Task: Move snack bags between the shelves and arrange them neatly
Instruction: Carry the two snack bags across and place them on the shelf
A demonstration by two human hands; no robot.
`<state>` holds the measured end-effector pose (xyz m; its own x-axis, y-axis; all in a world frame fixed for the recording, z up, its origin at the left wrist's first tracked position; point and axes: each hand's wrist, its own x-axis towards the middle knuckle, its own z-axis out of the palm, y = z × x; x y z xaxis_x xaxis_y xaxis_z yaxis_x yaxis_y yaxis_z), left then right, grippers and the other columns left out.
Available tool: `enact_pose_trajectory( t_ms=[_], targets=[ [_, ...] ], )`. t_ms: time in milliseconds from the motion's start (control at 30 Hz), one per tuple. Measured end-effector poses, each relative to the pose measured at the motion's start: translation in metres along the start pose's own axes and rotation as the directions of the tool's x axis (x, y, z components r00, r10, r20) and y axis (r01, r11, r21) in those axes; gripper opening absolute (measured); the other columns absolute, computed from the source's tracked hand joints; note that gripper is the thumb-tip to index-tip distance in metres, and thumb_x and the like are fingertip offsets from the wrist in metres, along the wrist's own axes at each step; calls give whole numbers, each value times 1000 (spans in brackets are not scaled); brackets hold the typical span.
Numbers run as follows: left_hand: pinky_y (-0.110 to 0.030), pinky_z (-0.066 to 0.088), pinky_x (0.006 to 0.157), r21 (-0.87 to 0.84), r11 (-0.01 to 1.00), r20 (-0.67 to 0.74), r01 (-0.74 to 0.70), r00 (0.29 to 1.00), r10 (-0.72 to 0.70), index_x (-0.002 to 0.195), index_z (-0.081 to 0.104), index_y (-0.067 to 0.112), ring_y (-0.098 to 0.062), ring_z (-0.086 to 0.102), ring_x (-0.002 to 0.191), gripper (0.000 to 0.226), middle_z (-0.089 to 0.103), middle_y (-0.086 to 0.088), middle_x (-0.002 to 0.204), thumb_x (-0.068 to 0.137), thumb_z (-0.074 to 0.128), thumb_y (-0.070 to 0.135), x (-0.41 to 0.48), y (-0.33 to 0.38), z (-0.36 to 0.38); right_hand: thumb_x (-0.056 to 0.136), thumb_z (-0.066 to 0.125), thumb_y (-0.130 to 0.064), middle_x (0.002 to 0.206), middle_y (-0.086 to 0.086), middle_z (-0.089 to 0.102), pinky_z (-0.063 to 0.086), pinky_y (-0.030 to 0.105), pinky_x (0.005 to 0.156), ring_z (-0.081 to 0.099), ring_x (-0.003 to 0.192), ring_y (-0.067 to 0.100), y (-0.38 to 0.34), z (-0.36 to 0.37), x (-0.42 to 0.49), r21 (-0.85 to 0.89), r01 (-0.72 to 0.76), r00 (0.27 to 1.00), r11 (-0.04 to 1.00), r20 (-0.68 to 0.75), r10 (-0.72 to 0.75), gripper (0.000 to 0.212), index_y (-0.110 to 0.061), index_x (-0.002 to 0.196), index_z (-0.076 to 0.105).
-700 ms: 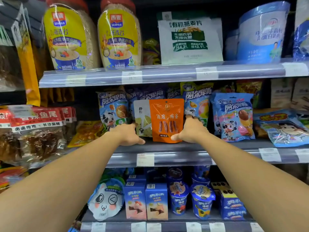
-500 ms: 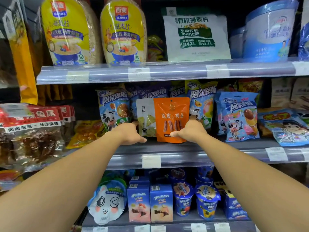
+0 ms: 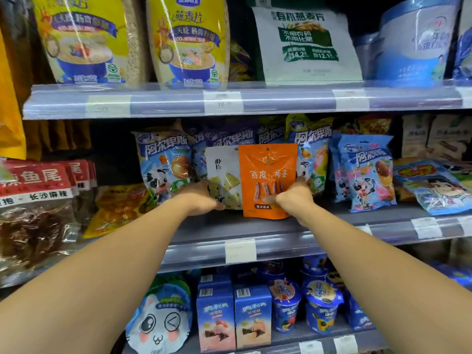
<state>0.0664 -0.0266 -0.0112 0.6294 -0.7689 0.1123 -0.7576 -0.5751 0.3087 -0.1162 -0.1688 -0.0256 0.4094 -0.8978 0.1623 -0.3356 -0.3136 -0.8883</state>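
Observation:
An orange snack bag [image 3: 265, 169] stands upright on the middle shelf [image 3: 281, 241], overlapping the right edge of a white snack bag [image 3: 222, 169] beside it. My left hand [image 3: 201, 198] grips the white bag at its lower left, thumb across the front. The lower right corner of the orange bag is held by my right hand [image 3: 293, 198], whose thumb lies on the front; its fingers are hidden behind. Both bags lean against blue candy bags [image 3: 166, 164] behind them.
More blue candy bags [image 3: 362, 172] fill the shelf to the right. Red and yellow packs [image 3: 35, 180] sit at the left. Oat bags [image 3: 186, 39] and a tub [image 3: 413, 42] line the upper shelf; boxes [image 3: 252, 318] and cups [image 3: 321, 305] stand below.
Both hands stay on the two bags at the same spots. The view has moved closer to the shelf; the bags have barely shifted.

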Motion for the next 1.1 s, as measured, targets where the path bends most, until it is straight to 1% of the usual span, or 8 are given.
enact_pose_trajectory(
  t_ms=[100, 200, 333, 500, 667, 767, 967, 1100],
  targets=[
    [-34, 53, 88, -88, 996, -45, 10, 999, -14, 129, 49, 21, -24, 60, 103, 87, 61, -2, 124, 57, 77, 60, 4, 0, -2, 59, 92, -21, 121, 4, 61, 47, 41, 97, 57, 117, 28, 4, -4, -5, 125, 27, 1000, 992, 10, -29, 73, -16, 115, 47],
    [-33, 50, 85, -228, 971, -125, 78, 986, -109, 135, 42, 7, -30, 57, 111, 80, 57, -11, 126, 72, 81, 37, 11, 4, -3, 59, 92, -17, 103, -1, 66, 50, 39, 92, 62, 105, 24, 7, -8, -5, 263, 31, 999, 964, 9, -35, 54, -20, 97, 54],
    [-36, 51, 93, -535, 841, -142, 83, 972, -186, 135, 44, 5, -31, 58, 114, 85, 58, -11, 130, 67, 85, 37, 22, 8, 0, 58, 92, -14, 99, 3, 71, 55, 40, 85, 68, 94, 25, 6, -16, -6, 386, 10, 1000, 923, -25, -1, 53, -15, 102, 62],
    [-27, 46, 89, -767, 640, -102, 49, 975, -197, 133, 48, 2, -29, 56, 121, 77, 57, -10, 135, 69, 86, 18, 33, 20, 14, 62, 90, -15, 97, 4, 73, 58, 42, 81, 70, 89, 23, 7, -26, -14, 409, 62, 993, 910, -115, -16, 45, -16, 99, 64],
    [-32, 50, 93, -830, 554, -70, 57, 976, -206, 125, 58, 3, -26, 60, 115, 71, 62, -11, 131, 63, 90, 14, 37, 29, 26, 71, 85, -16, 101, 3, 72, 58, 36, 72, 70, 89, 21, 12, -29, -22, 431, 91, 990, 898, -138, -34, 44, -17, 110, 65],
    [-37, 51, 97, -805, 588, -47, 72, 982, -184, 131, 54, 3, -25, 60, 116, 73, 60, -11, 132, 70, 86, 26, 33, 35, 30, 77, 81, -17, 104, 4, 71, 59, 41, 74, 70, 90, 23, 20, -31, -28, 443, 69, 992, 894, -122, -16, 43, -17, 115, 63],
    [-25, 48, 74, -855, 519, -164, 4, 946, -279, 117, 64, 11, -20, 60, 92, 32, 67, -3, 116, 87, 67, 23, 15, 51, 17, 85, 74, -17, 106, 4, 71, 60, 45, 75, 71, 90, 24, 23, -51, -42, 500, 47, 995, 865, -96, 2, 30, -20, 112, 61],
    [-28, 44, 76, -905, 420, -191, -68, 947, -260, 115, 59, 16, -18, 56, 90, 27, 60, 3, 103, 89, 65, 17, -8, 69, 3, 86, 70, -14, 108, 6, 72, 58, 47, 81, 70, 94, 26, 27, -75, -56, 535, 63, 995, 842, -101, -10, 30, -17, 115, 63]
  ],
)
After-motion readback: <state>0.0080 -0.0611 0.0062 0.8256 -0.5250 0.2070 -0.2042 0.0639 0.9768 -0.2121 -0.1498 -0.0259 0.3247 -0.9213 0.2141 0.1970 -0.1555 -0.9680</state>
